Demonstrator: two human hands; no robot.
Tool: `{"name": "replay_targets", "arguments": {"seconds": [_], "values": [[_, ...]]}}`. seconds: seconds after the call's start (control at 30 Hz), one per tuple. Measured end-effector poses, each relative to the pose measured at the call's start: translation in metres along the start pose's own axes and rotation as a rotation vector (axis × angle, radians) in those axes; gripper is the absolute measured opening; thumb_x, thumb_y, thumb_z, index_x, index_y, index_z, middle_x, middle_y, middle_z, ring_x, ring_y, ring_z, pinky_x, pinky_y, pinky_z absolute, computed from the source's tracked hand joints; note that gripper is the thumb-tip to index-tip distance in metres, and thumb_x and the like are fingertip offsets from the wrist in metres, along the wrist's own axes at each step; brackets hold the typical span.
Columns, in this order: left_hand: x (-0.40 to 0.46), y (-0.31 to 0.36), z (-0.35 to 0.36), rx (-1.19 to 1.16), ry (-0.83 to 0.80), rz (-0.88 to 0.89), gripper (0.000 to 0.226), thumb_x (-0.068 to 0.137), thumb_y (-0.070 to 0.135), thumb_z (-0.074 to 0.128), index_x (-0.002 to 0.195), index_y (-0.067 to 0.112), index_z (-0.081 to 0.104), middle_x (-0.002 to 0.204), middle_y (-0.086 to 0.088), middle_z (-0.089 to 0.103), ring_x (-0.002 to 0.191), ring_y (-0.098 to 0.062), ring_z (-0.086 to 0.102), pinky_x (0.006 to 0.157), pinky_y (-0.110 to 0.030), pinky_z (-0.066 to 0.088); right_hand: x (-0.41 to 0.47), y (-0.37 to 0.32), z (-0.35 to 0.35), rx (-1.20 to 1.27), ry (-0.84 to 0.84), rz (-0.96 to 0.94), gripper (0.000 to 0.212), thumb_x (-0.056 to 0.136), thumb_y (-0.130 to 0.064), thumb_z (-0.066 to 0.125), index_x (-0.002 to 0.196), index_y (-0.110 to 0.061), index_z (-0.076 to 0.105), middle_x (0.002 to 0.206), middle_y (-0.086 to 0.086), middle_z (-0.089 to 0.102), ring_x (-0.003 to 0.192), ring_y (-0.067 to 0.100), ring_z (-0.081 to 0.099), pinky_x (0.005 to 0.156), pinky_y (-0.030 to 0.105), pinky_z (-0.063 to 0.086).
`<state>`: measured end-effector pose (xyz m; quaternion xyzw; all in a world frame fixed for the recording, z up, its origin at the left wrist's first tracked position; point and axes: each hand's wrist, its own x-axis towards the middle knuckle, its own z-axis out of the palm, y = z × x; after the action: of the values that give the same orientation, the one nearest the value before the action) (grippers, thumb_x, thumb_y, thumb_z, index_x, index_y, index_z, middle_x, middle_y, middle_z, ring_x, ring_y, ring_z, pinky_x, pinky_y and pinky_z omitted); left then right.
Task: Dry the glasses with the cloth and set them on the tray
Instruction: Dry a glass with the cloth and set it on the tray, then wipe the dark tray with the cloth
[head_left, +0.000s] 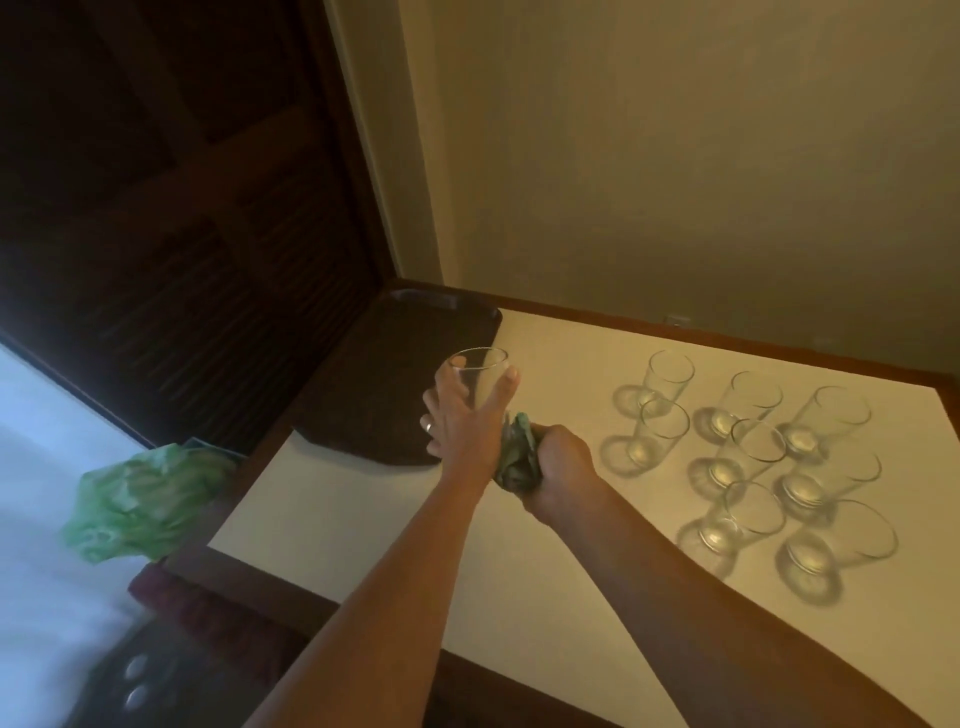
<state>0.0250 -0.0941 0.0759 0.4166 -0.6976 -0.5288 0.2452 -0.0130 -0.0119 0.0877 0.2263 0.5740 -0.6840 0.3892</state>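
Left hand (462, 415) grips one glass (480, 376), right hand (558, 462) clutches one cloth (517, 452); nine glasses (748, 457) wait.

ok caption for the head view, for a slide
Left hand holds a glass over the tray; right hand grips the cloth; more glasses wait on the table.

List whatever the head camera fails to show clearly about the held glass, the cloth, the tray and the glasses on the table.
- Clear held glass: its base is hidden by the left hand.
- Green cloth: mostly bunched inside the right hand; whether it touches the glass is unclear.
- Dark brown tray: too dim to read its surface.
- Clear glasses on the white table: overlapping outlines and shadows blur any wetness.
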Motion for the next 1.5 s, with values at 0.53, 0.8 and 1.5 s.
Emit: {"name": "replay_targets", "arguments": {"seconds": [0.53,0.8,1.5], "values": [[0.024,-0.123,-0.011,0.128,-0.206,-0.155,0.081,0.069,0.020,0.092,0.139,0.024,0.051,0.116,0.010,0.058,0.112,-0.020,0.059,0.095,-0.043,0.055,0.089,-0.004,-0.029,-0.276,0.057,-0.132,0.033,0.093,-0.036,0.064,0.110,-0.008,0.071,0.108,0.018,0.073,0.100,0.039,0.069,0.089,0.052,0.055],[0.035,-0.128,-0.027,0.224,-0.347,-0.081,0.092,0.069,0.018,0.093,0.147,0.022,0.044,0.129,0.003,0.054,0.117,-0.017,0.053,0.100,-0.038,0.049,0.081,-0.032,0.056,-0.541,-0.030,-0.471,0.010,0.097,-0.020,0.061,0.091,-0.014,0.068,0.096,0.011,0.070,0.095,0.034,0.068,0.085,0.046,0.056],[0.295,-0.184,-0.233,0.497,-0.288,-0.392,0.010,0.102,0.024,0.062,0.093,0.021,0.061,0.087,-0.005,0.063,0.088,-0.030,0.069,0.084,-0.047,0.061,0.147,0.166,0.286,-1.871,-0.431,-1.036,0.061,0.098,-0.010,0.048,0.157,-0.011,0.029,0.162,0.015,0.031,0.151,0.034,0.025,0.123,0.047,0.024]]}}
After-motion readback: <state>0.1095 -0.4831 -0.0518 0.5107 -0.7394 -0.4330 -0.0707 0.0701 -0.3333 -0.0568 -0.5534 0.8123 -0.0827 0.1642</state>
